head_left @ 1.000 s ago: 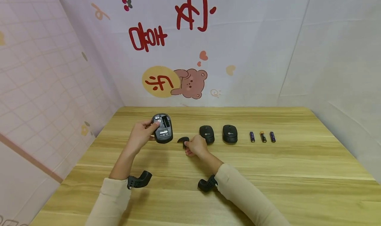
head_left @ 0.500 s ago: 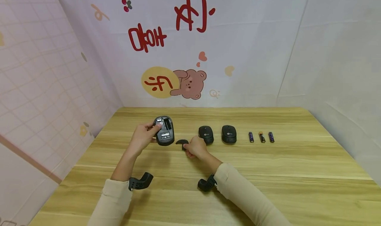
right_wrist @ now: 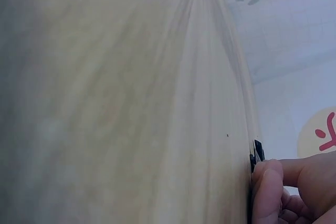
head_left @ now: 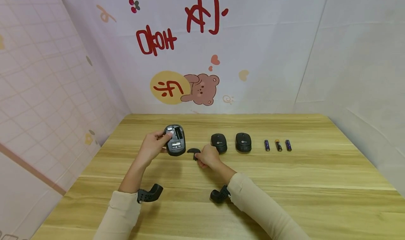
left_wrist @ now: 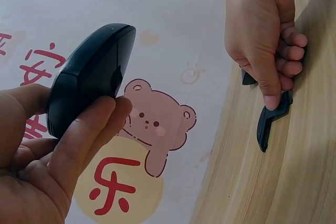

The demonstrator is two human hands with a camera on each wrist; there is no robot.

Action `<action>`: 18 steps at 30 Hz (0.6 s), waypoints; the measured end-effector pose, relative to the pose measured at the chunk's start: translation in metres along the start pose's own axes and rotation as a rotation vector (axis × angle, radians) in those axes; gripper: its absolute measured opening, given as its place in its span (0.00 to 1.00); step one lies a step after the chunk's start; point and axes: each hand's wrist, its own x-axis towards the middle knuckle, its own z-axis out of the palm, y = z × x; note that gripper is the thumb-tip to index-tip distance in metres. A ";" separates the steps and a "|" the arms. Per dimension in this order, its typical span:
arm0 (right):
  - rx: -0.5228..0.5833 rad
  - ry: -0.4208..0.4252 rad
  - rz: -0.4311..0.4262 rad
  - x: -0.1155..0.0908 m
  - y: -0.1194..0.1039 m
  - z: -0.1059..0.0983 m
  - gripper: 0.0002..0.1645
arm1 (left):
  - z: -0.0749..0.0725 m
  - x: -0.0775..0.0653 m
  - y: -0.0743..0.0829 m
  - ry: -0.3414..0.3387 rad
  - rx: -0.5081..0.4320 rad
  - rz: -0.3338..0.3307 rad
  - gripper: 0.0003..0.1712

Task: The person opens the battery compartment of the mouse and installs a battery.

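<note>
At the left of the desk (head_left: 177,219), a beige left sleeve (head_left: 117,212) reaches in from the near edge, black wrist mount (head_left: 150,193) on its cuff; farther on, left hand (head_left: 152,147) holds a black mouse (head_left: 175,145) raised above the desk, grip closed to the mouse's thickness, thumb on the underside, fingers behind; underside faces the head camera, dark battery slot (head_left: 179,132) uncovered, white label below it; just right of that mouse, a black curved cover piece (head_left: 193,150) with a short tab, at desk level, cannot tell if touching the wood; right hand (head_left: 208,155) pinches the tab, grip closed with thumb against it, other fingers curled; far wall behind carries a printed pink bear (head_left: 205,89) and red characters; right sleeve (head_left: 262,205) comes in from the near right, second wrist mount (head_left: 219,195) at its cuff; just beyond the right hand, a middle mouse (head_left: 219,141), top up; right of it, apart, a right mouse (head_left: 243,141), also top up; farther right, three batteries (head_left: 278,146) lie in a row, spaced apart, outer two purple and black, middle one black with an orange end.
</note>
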 end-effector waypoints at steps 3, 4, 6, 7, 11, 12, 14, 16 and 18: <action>0.004 -0.016 -0.010 -0.002 0.000 -0.001 0.28 | 0.001 0.000 -0.001 -0.001 0.010 -0.009 0.23; -0.003 -0.022 -0.021 -0.004 0.000 -0.001 0.28 | 0.001 0.000 -0.001 0.000 0.011 -0.010 0.23; -0.010 -0.037 -0.046 -0.006 0.000 -0.003 0.29 | 0.002 0.000 -0.001 0.002 0.013 -0.011 0.23; -0.023 -0.043 -0.064 -0.008 0.000 -0.003 0.30 | 0.002 0.000 -0.001 0.001 0.013 -0.011 0.23; -0.096 -0.054 -0.131 -0.016 -0.001 -0.009 0.31 | 0.003 0.000 0.000 -0.003 0.006 -0.008 0.23; -0.117 -0.056 -0.146 -0.019 -0.001 -0.011 0.31 | 0.004 0.001 0.000 -0.004 0.004 -0.007 0.23; -0.147 -0.060 -0.171 -0.024 -0.004 -0.019 0.30 | 0.005 0.001 0.000 -0.005 -0.002 -0.004 0.23; -0.184 -0.061 -0.198 -0.029 -0.006 -0.029 0.30 | 0.006 0.002 0.001 -0.004 -0.006 -0.003 0.23; -0.230 -0.054 -0.211 -0.032 -0.007 -0.041 0.29 | 0.008 0.003 0.002 -0.007 -0.011 -0.002 0.22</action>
